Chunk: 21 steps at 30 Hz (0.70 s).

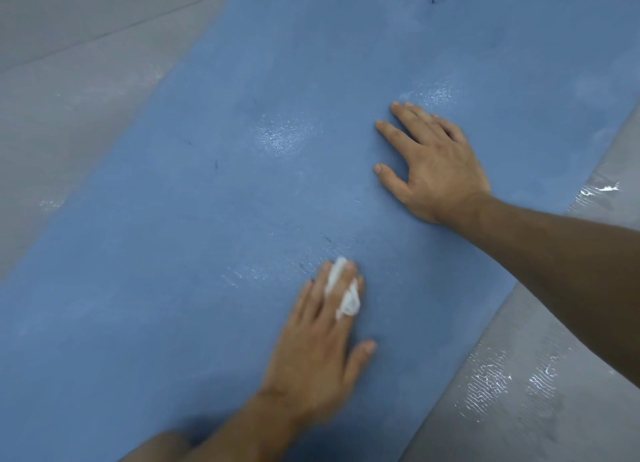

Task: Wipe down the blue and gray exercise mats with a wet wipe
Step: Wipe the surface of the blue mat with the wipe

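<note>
A blue exercise mat point(214, 219) runs diagonally across the whole head view, with shiny wet patches on it. My left hand point(318, 344) lies flat on the mat's near part, blurred. A white wet wipe point(348, 300) is pinched between its fingers and pokes up over them. My right hand point(436, 164) rests palm down on the mat farther away, fingers spread and holding nothing. Gray mat point(69, 91) lies along the blue mat's left side, and another gray stretch point(540, 375) lies along its right side.
Wet, glistening streaks point(491, 385) show on the gray surface at the lower right. A few small dark specks point(433, 0) dot the blue mat. A seam line crosses the gray area at the upper left.
</note>
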Each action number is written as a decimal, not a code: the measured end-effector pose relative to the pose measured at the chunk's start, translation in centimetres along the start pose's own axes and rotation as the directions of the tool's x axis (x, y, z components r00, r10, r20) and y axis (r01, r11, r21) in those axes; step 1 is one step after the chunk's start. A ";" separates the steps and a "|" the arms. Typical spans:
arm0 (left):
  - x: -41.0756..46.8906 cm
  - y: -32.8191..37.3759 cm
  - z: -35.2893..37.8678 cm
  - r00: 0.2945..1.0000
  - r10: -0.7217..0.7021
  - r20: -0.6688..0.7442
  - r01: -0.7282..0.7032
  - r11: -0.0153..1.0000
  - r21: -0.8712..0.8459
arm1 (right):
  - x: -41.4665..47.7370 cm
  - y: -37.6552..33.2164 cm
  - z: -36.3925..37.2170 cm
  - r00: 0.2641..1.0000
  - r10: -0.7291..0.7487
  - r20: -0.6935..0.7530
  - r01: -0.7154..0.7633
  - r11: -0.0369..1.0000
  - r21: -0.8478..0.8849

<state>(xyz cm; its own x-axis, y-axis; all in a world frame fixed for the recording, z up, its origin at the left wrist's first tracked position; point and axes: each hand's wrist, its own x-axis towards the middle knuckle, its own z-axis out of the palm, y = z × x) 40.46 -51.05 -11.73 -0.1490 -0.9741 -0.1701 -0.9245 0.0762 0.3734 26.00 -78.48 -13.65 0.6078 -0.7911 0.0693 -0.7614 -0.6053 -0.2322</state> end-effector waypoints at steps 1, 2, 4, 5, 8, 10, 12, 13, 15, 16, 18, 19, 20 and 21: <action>-0.6 1.3 0.7 0.999 0.033 0.013 -0.034 0.999 0.022 | 0.0 0.0 0.0 1.000 -0.001 -0.003 0.001 1.000 0.000; -1.1 2.5 1.3 0.997 0.064 0.031 -0.066 0.996 0.056 | 0.0 0.0 0.1 1.000 0.000 -0.005 0.000 1.000 -0.001; -1.9 4.0 1.9 0.989 0.115 0.087 -0.126 0.983 0.130 | 0.0 0.0 0.1 1.000 0.000 -0.009 0.000 1.000 -0.001; -2.1 4.3 2.0 0.985 0.128 0.114 -0.145 0.976 0.160 | 0.0 0.0 0.1 1.000 -0.001 -0.013 0.001 1.000 -0.001; -2.0 4.0 1.7 0.976 0.152 0.155 -0.183 0.959 0.218 | 0.0 0.0 0.1 1.000 -0.001 -0.017 0.001 1.000 0.004; -1.7 2.7 1.1 0.968 0.189 0.166 -0.226 0.943 0.245 | -0.1 0.0 0.1 1.000 0.002 -0.013 -0.002 1.000 0.004; -1.3 0.8 0.2 0.973 0.186 0.138 -0.215 0.947 0.239 | 0.0 0.0 0.0 1.000 0.005 -0.007 -0.005 1.000 0.004; -1.0 -0.4 -0.3 0.984 0.146 0.103 -0.165 0.961 0.220 | 0.0 0.0 0.0 1.000 0.004 -0.003 -0.004 1.000 0.005; -0.5 -3.5 -1.4 1.000 0.012 0.029 -0.017 0.981 0.194 | 0.0 0.0 -0.1 1.000 0.003 0.000 -0.003 1.000 0.002; -0.2 -5.1 -2.1 0.999 -0.054 0.009 0.051 0.977 0.205 | 0.0 0.0 0.0 1.000 0.003 -0.003 -0.003 1.000 0.000; 0.3 -8.3 -3.5 0.990 -0.138 0.009 0.131 0.960 0.248 | 0.0 0.0 0.0 1.000 0.004 -0.010 -0.004 1.000 -0.001; 0.5 -9.8 -4.1 0.987 -0.157 0.018 0.147 0.953 0.266 | 0.0 0.0 0.0 1.000 0.004 -0.015 -0.004 1.000 0.001; 0.8 -11.0 -4.6 0.985 -0.169 0.023 0.156 0.947 0.282 | 0.0 0.0 0.1 1.000 0.003 -0.019 -0.003 1.000 0.002; 1.1 -12.1 -5.1 0.982 -0.187 0.018 0.174 0.941 0.291 | 0.0 0.0 0.1 1.000 0.002 -0.021 -0.002 1.000 0.002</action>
<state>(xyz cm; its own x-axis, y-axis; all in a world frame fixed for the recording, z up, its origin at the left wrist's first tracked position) 53.30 -54.13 -11.83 0.0204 -0.9673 -0.2529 -0.9977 -0.0359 0.0568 25.98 -78.46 -13.77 0.6017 -0.7938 0.0888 -0.7620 -0.6038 -0.2341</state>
